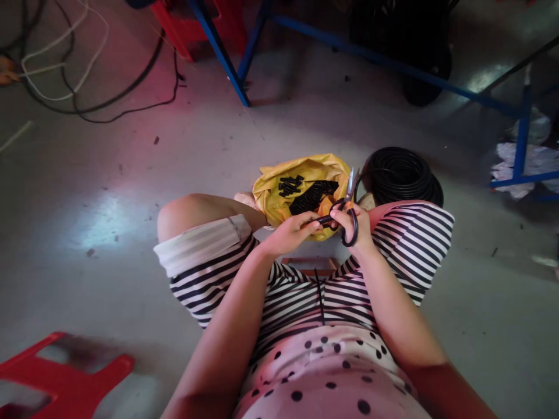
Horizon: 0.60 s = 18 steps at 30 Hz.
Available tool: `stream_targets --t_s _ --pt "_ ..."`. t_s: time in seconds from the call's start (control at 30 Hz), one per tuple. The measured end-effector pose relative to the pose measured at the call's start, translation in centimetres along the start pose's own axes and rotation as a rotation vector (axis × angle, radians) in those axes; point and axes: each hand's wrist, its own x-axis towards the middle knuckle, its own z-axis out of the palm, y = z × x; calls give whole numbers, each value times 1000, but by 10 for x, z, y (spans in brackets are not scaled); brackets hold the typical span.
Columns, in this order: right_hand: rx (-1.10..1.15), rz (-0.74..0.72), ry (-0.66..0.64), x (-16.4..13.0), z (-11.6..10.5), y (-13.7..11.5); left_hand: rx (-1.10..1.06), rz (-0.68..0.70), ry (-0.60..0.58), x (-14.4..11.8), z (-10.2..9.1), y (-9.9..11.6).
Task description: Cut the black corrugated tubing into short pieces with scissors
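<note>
Head view: right hand [349, 224] fingers grip scissors [348, 210]; left hand [292, 231] apparently pinches tubing [324, 219] above bag [279, 198].

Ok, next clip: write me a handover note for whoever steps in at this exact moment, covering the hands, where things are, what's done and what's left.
Right hand: holds the scissors, fingers through the black handles, blades pointing up and away.
Left hand: pinches a short black tube right at the scissors.
Yellow bag: open on the floor just beyond the hands, with a pile of cut black pieces inside.
Black coil: on the floor right of the bag.
Done: many pieces in the bag.
Left: most of the coil looks uncut.
</note>
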Motion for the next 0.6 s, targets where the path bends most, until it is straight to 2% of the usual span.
stream_targets --t_s 0.23,0.33,0.43,0.5,0.6 --pt "50 -44 -25 -3 -4 -2 -12 21 43 -2 2 8" --pt "-13 -33 -20 -3 -6 -1 -15 42 184 -6 -3 15" --pt "-129 -8 -97 -4 -4 3 -71 57 354 -9 -10 18" --pt "-157 -3 -178 -6 -2 6 -89 70 411 -10 -12 19" --pt "-174 10 -269 -8 0 13 -59 86 435 -11 -12 22"
